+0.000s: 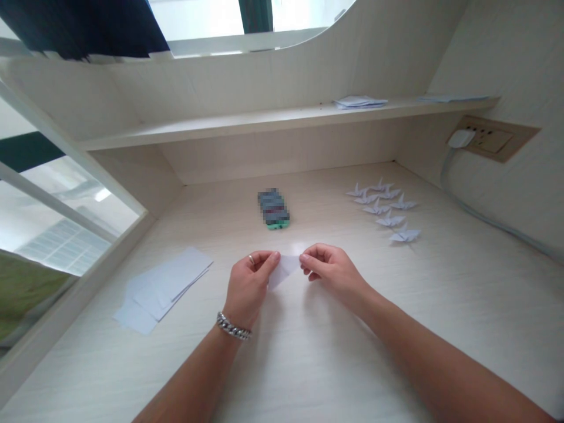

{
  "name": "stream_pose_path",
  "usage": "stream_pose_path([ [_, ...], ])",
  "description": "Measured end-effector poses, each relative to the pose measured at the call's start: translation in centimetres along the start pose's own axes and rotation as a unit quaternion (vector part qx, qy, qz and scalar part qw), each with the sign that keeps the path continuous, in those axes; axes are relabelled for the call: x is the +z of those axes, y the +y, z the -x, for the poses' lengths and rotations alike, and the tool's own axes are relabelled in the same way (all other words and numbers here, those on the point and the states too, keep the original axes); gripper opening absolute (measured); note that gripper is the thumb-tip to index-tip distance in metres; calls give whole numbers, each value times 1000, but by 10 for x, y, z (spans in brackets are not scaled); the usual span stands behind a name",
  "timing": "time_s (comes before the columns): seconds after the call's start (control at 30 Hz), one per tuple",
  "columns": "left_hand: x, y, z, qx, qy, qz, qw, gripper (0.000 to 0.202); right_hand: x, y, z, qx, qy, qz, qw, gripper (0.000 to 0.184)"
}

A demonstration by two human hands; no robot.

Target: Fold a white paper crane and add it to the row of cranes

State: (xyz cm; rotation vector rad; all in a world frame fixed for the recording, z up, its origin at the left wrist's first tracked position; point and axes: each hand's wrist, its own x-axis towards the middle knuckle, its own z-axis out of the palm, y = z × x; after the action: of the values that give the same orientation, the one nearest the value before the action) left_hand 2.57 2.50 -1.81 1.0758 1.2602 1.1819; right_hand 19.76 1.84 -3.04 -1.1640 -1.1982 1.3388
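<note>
Between my hands is a small folded piece of white paper [284, 270], roughly triangular. My left hand [253, 282] pinches its left side between thumb and fingers; a ring and a chain bracelet show on that hand and wrist. At the paper's right corner, my right hand [330, 267] grips with the thumb and curled fingers. Beyond my hands, a phone-like object [274, 208] with a blurred-out surface and a green edge lies on the desk. A group of folded paper cranes [390, 218] stands at the back right.
Loose sheets of white paper [165, 288] lie overlapping on the desk's left. More paper [360, 103] rests on the shelf [247, 128] above the back. A white plug [461, 138] sits in the right wall socket, its cable [489, 220] running along the desk's right edge.
</note>
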Motion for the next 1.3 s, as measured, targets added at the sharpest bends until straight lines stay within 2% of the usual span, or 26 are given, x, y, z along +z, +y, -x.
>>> stream_pose_path([
  [0.07, -1, 1, 1, 14, -49, -62, 997, 26, -1, 1, -1, 4, 10, -1, 1000, 23],
  [0.17, -1, 2, 3, 44, -117, -144, 982, 20, -3, 3, -1, -4, -17, 27, 999, 22],
  [0.27, 0, 4, 4, 58, -157, -182, 969, 17, -5, 3, -1, -16, -40, 45, 998, 20],
  [0.47, -3, 11, 5, 43, -166, -182, 968, 13, -13, -6, -2, 4, 0, -10, 1000, 23],
  [0.67, -2, 18, 7, 30, -153, -165, 974, 11, -17, -9, -2, 5, 2, -22, 1000, 24],
  [1.07, -6, 15, 4, 4, -147, -126, 981, 10, -23, -9, -3, 0, 15, -20, 1000, 26],
  [1.2, -4, 13, 3, 14, -164, -154, 974, 16, -22, -8, -3, -5, 3, 3, 1000, 26],
  [1.3, -4, 12, 4, 16, -177, -171, 969, 14, -20, -7, -3, 0, 4, 14, 1000, 26],
])
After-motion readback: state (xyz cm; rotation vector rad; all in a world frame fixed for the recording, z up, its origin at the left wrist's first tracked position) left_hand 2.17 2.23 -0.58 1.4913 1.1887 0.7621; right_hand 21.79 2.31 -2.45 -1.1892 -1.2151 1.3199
